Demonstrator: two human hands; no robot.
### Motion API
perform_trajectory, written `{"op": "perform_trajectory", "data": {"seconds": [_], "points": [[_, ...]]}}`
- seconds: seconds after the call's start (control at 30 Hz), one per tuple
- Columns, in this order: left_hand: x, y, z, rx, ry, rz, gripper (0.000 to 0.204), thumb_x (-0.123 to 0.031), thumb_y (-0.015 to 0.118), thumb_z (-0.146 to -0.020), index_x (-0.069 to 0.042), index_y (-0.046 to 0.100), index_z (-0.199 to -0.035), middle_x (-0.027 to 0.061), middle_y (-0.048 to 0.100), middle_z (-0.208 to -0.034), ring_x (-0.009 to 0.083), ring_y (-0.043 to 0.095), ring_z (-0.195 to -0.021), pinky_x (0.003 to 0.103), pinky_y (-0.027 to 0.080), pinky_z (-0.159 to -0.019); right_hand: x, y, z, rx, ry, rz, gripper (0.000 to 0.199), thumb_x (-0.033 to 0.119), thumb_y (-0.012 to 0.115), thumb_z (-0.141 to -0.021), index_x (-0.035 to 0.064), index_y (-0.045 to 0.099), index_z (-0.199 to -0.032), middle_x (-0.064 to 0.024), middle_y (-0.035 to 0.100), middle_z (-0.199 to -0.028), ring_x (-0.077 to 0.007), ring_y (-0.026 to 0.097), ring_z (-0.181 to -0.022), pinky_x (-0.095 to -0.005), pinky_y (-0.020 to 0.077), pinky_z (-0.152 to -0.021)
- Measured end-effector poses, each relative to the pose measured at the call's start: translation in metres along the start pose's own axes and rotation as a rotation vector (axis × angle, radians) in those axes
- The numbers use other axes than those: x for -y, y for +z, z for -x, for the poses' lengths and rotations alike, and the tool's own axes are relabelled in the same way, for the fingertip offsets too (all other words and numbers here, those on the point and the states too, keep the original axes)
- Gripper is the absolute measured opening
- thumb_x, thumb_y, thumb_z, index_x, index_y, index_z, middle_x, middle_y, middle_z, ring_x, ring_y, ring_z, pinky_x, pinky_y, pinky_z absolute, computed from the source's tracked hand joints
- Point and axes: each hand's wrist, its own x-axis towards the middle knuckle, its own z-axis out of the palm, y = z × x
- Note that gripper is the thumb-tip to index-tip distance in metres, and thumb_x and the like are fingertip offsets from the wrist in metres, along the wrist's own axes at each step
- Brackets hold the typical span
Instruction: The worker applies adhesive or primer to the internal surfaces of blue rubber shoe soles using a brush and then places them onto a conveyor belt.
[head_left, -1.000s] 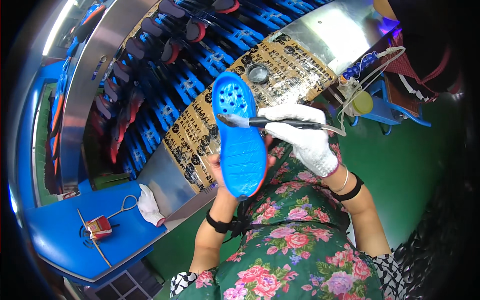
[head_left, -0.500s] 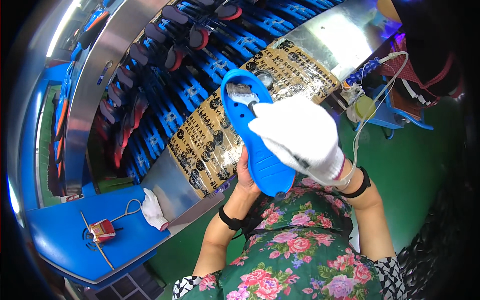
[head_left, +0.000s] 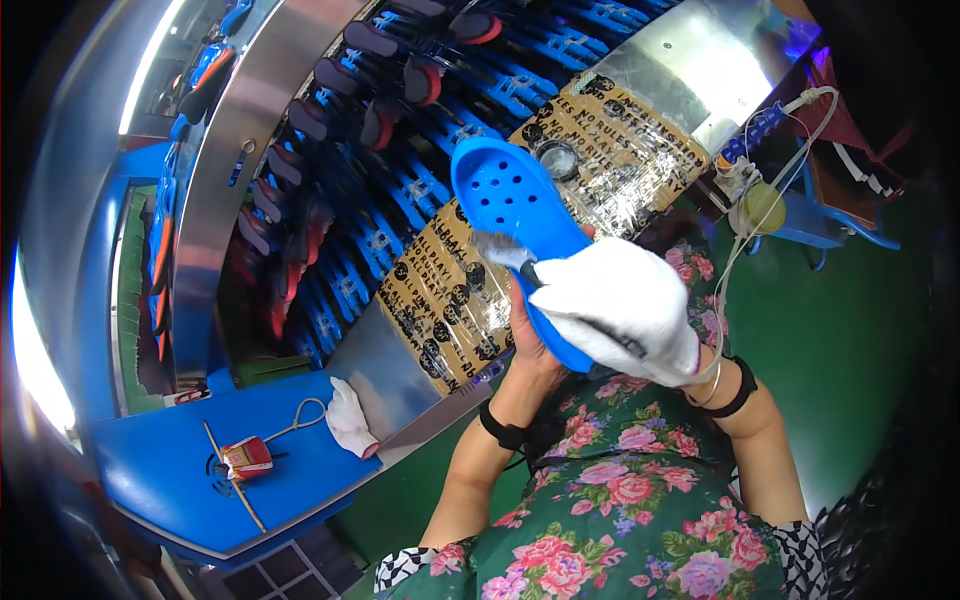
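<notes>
A: Far left, clock read from view centre?
B: Red packet [head_left: 248,458] at eight o'clock, on the blue table [head_left: 150,455]; spare white glove [head_left: 350,420] between seven and eight.
A: Middle?
B: Blue shoe [head_left: 537,212] near twelve, toe toward eleven. Brush [head_left: 511,256] over its left edge, bristles toward ten; contact: cannot tell. Bare left hand [head_left: 533,343], at four, clasps the shoe around both edges.
A: Right?
B: Gloved right hand [head_left: 622,310], at three, fingers closed around the brush handle. Yellow-green container [head_left: 763,207] between two and three.
</notes>
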Motion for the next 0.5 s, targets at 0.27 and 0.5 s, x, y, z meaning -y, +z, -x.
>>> {"op": "perform_trajectory", "data": {"seconds": [0.27,0.5], "points": [[-0.009,0.006,-0.018,-0.089,0.160,0.042,0.101,-0.074,0.056,-0.088,-0.010,0.025,-0.159,0.0203,0.043,-0.154,0.0416,0.049,-0.135,0.059,0.041,-0.112,-0.003,-0.003,0.006,-0.075,0.063,-0.053,0.024,0.004,0.079,-0.077,0.0069,0.077,-0.101,-0.0113,0.076,-0.099,-0.0269,0.072,-0.089,-0.0354,0.0569,-0.080],[-0.018,0.005,-0.030,0.111,0.097,0.402,0.098,-0.075,0.055,-0.088,-0.013,0.027,-0.158,0.0108,0.044,-0.154,0.0480,0.049,-0.133,0.068,0.043,-0.106,-0.021,0.001,0.017,-0.114,0.185,-0.284,0.023,0.006,0.080,-0.079,0.0057,0.077,-0.101,-0.0102,0.076,-0.101,-0.0258,0.074,-0.093,-0.0359,0.0570,-0.083]]}}
